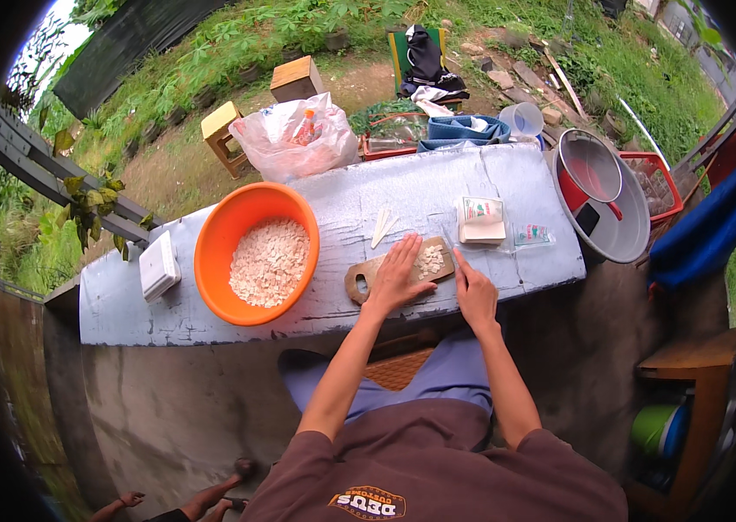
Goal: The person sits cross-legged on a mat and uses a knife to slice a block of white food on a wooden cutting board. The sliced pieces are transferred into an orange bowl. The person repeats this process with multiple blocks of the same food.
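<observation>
A small wooden cutting board (357, 283) with a hole at its left end lies near the front edge of the table. On its right part is a little heap of pale chopped pieces (431, 259). My left hand (398, 277) lies over the middle of the board, fingers stretched out and pointing away from me; what is under it is hidden. Just right of the board, my right hand (476, 294) is closed around a knife (450, 239), whose thin blade points up and left beside the chopped pieces. A few pale strips (383, 228) rest beyond the board.
Left of the board stands an orange basin (205, 252) of pale chopped pieces, then a white lidded container (159, 266). A white block-shaped package (481, 220) and a clear packet (533, 235) lie right. A pink plastic bag (255, 143) and a grey tub (620, 239) flank the table.
</observation>
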Motion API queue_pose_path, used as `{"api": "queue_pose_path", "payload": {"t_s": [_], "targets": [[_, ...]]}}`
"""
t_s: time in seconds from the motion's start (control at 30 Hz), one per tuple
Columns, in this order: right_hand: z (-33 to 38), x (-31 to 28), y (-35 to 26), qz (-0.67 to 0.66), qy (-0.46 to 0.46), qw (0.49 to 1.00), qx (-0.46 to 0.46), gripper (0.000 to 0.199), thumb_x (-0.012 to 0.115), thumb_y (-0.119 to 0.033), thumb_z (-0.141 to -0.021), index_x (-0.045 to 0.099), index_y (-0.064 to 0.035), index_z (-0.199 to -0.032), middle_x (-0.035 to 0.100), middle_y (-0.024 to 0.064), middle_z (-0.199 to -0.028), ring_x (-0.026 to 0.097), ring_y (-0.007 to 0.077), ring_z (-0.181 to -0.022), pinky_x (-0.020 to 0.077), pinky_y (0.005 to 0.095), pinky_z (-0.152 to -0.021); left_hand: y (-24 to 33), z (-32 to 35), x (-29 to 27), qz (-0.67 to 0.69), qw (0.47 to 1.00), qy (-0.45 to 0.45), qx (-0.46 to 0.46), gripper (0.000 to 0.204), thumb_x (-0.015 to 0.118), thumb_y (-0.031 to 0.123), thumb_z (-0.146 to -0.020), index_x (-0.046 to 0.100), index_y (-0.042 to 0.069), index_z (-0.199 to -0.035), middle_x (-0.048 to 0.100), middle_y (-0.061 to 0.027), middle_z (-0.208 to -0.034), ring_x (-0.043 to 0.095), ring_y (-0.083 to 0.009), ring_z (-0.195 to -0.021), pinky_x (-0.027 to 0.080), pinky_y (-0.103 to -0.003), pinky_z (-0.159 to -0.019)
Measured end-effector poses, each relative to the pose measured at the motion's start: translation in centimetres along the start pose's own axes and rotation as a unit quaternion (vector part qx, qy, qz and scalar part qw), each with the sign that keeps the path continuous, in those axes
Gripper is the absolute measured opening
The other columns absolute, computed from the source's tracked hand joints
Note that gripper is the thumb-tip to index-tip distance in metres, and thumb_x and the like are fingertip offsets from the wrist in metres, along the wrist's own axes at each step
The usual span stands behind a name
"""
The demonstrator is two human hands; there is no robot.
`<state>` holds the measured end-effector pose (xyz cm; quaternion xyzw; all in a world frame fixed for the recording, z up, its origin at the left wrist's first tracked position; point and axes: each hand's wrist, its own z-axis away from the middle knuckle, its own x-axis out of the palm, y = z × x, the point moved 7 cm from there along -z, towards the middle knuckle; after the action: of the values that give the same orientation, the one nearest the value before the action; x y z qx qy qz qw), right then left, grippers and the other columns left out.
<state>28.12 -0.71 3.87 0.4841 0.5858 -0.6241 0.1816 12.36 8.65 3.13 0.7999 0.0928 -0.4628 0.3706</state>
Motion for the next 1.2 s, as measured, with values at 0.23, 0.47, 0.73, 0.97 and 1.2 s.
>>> {"api": "queue_pose_path", "payload": {"t_s": [0.23, 0.47, 0.73, 0.97, 1.2], "targets": [[-2.4, 0.3, 1.5, 0.111, 0.146, 0.979, -0.086, 0.049, 0.068, -0.018, -0.09, 0.063, -0.0296, -0.137, 0.052, 0.0055, -0.072, 0.057, 0.0251, -0.068, 0.0491, 0.0407, -0.064, 2.0, -2.7, 2.1, -0.038, 0.993, -0.029, 0.111, 0.075, 0.065, 0.05, -0.09, 0.045, 0.001, -0.143, 0.045, -0.0163, -0.148, 0.038, -0.0325, -0.142, 0.03, -0.043, -0.118], [-2.3, 0.3, 1.4, 0.127, 0.15, 0.977, -0.08, 0.05, 0.068, -0.018, -0.089, 0.062, -0.0297, -0.138, 0.05, 0.0048, -0.074, 0.056, 0.0242, -0.069, 0.0479, 0.0401, -0.063, 3.0, -5.0, 3.0, -0.017, 0.988, -0.026, 0.153, 0.028, 0.071, 0.027, -0.088, 0.061, 0.003, -0.098, 0.058, -0.0114, -0.109, 0.054, -0.0302, -0.11, 0.044, -0.042, -0.097], [-2.4, 0.5, 0.9, 0.141, 0.137, 0.975, -0.101, 0.056, 0.071, -0.02, -0.085, 0.06, -0.0295, -0.14, 0.051, 0.004, -0.077, 0.056, 0.0231, -0.072, 0.0475, 0.0386, -0.065, 3.0, -5.5, 2.8, -0.004, 0.987, -0.026, 0.159, 0.021, 0.071, 0.021, -0.087, 0.058, 0.004, -0.085, 0.057, -0.0097, -0.092, 0.056, -0.0288, -0.091, 0.046, -0.041, -0.083], [-2.2, 0.1, 0.6, 0.136, 0.144, 0.974, -0.113, 0.053, 0.069, -0.015, -0.087, 0.062, -0.0267, -0.138, 0.049, 0.0058, -0.074, 0.055, 0.0249, -0.07, 0.0468, 0.04, -0.063, -0.9, -4.4, -2.0, 0.042, 0.983, 0.174, -0.04, 0.017, 0.072, 0.012, -0.085, 0.066, 0.007, -0.1, 0.066, -0.0104, -0.099, 0.059, -0.0296, -0.101, 0.044, -0.042, -0.09], [-2.2, 0.6, 0.7, 0.154, 0.131, 0.973, -0.115, 0.06, 0.072, -0.016, -0.083, 0.06, -0.0273, -0.14, 0.049, 0.0047, -0.074, 0.054, 0.0228, -0.071, 0.047, 0.038, -0.064, -7.4, -3.2, -3.5, -0.104, 0.97, 0.114, -0.19, 0.015, 0.069, 0.016, -0.086, 0.069, 0.007, -0.097, 0.063, -0.0079, -0.101, 0.053, -0.0284, -0.102, 0.039, -0.043, -0.091]]}}
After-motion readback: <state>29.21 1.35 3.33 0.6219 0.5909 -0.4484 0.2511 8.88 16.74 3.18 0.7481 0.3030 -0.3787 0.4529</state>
